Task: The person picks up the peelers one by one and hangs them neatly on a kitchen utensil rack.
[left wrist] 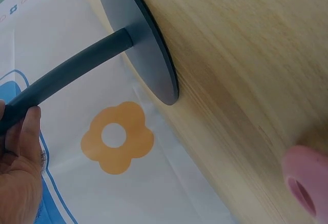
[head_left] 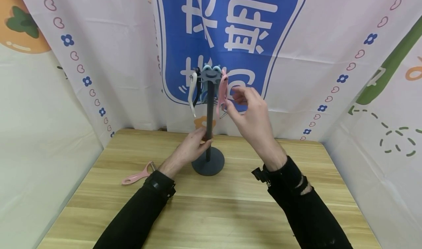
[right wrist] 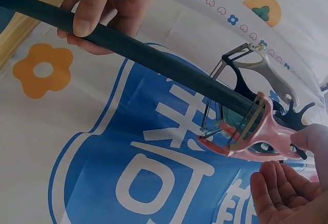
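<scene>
My left hand [head_left: 192, 146] grips the dark pole [head_left: 210, 113] of an upright stand with a round base [head_left: 208, 164]. In the right wrist view, the left thumb lies over the pole [right wrist: 154, 55] with the fingers behind it. Pink peelers [head_left: 223, 87] hang on the right side of the stand's hooked top [head_left: 211, 73]. Beside them is my right hand [head_left: 252, 113], fingers loosely bent, thumb close to a pink handle [right wrist: 277, 137]; contact is unclear. A white peeler [head_left: 192, 91] hangs at the left, near a black one [right wrist: 241, 78].
Another pink peeler [head_left: 137, 176] lies on the wooden table [head_left: 211, 212], left of the base by my left forearm. A printed cloth [head_left: 132, 76] hangs behind the stand, and pale cloth walls [head_left: 379, 139] flank the table.
</scene>
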`<state>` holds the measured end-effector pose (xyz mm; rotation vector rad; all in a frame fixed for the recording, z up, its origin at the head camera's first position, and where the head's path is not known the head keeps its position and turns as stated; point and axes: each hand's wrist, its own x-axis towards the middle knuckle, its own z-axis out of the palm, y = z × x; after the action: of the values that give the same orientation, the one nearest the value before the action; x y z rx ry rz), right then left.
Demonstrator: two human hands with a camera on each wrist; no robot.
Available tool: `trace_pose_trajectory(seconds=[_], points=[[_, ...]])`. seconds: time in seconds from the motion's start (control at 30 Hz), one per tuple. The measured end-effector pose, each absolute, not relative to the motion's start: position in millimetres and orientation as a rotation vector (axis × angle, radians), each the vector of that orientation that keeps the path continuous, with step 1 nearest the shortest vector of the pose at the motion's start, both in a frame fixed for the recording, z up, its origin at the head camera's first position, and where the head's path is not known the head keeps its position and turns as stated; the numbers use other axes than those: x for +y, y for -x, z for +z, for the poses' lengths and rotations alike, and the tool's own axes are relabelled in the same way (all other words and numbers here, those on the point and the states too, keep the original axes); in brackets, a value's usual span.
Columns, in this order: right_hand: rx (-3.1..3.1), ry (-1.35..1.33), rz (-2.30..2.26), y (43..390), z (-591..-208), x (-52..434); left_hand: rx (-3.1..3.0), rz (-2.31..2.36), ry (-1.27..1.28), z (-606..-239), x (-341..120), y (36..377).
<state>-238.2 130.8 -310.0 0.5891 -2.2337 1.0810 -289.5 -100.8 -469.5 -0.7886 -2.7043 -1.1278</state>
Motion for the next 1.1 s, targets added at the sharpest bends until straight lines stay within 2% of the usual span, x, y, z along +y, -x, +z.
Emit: trace_pose_trajectory(seconds=[0.43, 1.1], points=[[-2.307, -0.589, 1.071, 226, -342, 148, -2.715, -1.13, 0.764, -468, -100, 289], [-2.407, -0.607, 0.963, 227, -393, 161, -2.734, -1.252, 0.689, -465, -99, 285]])
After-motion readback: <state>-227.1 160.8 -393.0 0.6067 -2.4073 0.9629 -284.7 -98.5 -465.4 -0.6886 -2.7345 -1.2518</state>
